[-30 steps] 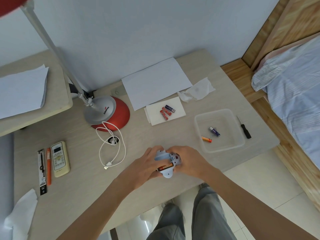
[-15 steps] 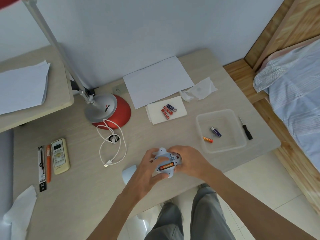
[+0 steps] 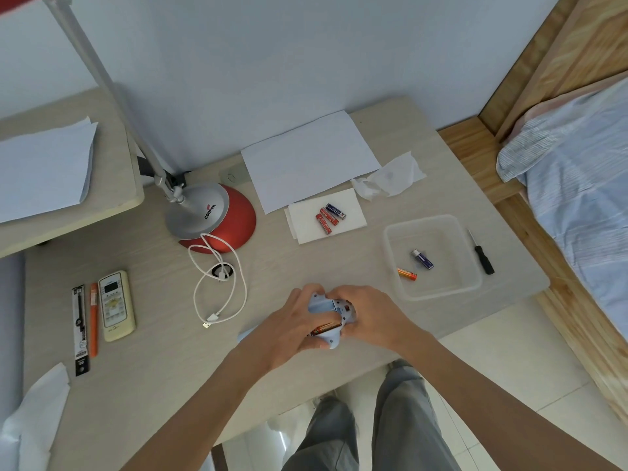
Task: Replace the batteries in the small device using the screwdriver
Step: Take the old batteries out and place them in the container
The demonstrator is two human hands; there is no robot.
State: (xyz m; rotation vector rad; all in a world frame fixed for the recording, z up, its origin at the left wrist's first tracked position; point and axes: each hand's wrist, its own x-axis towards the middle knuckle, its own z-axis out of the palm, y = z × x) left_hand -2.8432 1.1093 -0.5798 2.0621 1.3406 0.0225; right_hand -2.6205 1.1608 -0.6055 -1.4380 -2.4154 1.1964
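Spanning most of the frame: a pale wood-grain desk (image 3: 163,375) set against a light blue-grey wall, tiled floor below its near edge, and a wooden bed frame with striped blue bedding (image 3: 577,185) along the right. A raised shelf (image 3: 115,202) at upper left carries a stack of white paper. On the desk: a red-and-silver lamp base (image 3: 214,219) marked COOPER, a loose white USB cable (image 3: 217,287), a cream remote control (image 3: 116,305), an orange pen (image 3: 93,319) and a black packaged strip beside it, a large white sheet (image 3: 309,158), a crumpled tissue (image 3: 390,178).

Three batteries (image 3: 329,217) lie side by side on a small white napkin. A clear plastic tray (image 3: 438,294) holds two more, one orange, one blue, lying apart. The black-handled screwdriver (image 3: 481,253) rests on the desk just right of the tray, untouched.

Cut off or unclear: the lamp head leaves the frame at top left; a white cloth or paper is clipped at bottom left; a pale blue piece under the left wrist is mostly hidden, identity uncertain.

The small device (image 3: 331,319) sits between both hands over the desk's near edge: pale blue, rounded casing, compartment open with one orange battery seated in it. The left hand (image 3: 289,328) grips its left side, fingers curled over the top edge. The right hand (image 3: 370,317) clasps the right side, fingertips hidden behind the casing.
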